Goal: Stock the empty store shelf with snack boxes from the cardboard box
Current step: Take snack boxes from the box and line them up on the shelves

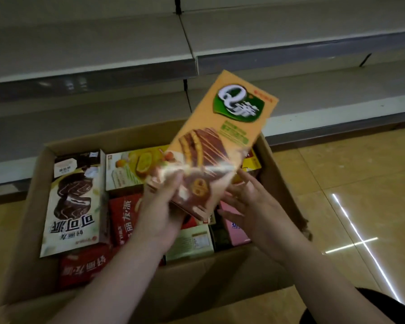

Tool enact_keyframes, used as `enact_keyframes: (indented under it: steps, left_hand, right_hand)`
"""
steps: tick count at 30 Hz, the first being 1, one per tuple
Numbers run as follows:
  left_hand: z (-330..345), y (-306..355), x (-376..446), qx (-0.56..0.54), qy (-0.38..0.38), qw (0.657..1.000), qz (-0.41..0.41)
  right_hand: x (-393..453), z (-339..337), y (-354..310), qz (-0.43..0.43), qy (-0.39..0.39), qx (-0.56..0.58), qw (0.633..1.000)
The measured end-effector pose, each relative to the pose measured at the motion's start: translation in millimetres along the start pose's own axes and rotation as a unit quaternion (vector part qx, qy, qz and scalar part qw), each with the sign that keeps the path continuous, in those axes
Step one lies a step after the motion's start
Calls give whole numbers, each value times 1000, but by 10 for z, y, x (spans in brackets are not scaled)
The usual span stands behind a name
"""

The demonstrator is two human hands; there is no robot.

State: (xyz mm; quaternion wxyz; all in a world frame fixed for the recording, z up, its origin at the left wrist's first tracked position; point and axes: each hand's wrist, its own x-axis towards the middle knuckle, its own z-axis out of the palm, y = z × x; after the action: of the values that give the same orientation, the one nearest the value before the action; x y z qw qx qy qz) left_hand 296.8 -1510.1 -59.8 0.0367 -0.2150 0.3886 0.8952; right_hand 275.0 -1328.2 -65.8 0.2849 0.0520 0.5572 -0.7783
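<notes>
the left hand [160,211] grips the lower end of an orange snack box [220,141], tilted above the open cardboard box [211,272]. the right hand [255,206] is beside it, fingers spread and loose, holding nothing. motion blurs the box's lower print. more snack boxes [75,202] fill the carton on the tan tiled floor [360,183]. beyond run bare grey shelves [91,47].
</notes>
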Motion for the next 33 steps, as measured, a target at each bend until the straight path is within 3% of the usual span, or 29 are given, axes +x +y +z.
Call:
enact_keyframes:
  steps: [3,6,9,12,18,21,23,25,27,33]
  left_hand:
    - [50,-245,-49,64,10,998,-1]
    - [-16,-226,-26,154,-50,985,-58]
    - [-192,-89,65,264,-96,953,-113]
    - [-251,-141,63,378,-91,912,-129]
    - [-276,-230,5,419,-39,903,-90]
    - [-328,-133,20,405,-19,912,-61]
    - [-341,-70,31,386,-2,921,-50]
    - [-381,-4,72,381,43,923,-43]
    - [-409,48,121,367,92,924,-48]
    - [-480,136,163,272,141,947,-101]
  right_hand:
    - [-33,20,48,-26,20,21,999]
    - [-10,-102,21,-38,75,48,995]
    - [-20,-202,-51,-50,45,-38,997]
    - [-43,-148,3,-48,29,-137,989]
    - [-52,14,43,-44,-8,-195,980]
    - [-5,29,62,-19,-4,-107,994]
    - [119,-30,140,36,70,22,997]
    - [301,-88,177,105,172,143,969]
    - [490,-125,184,153,215,242,934]
    - [925,91,39,167,297,248,907]
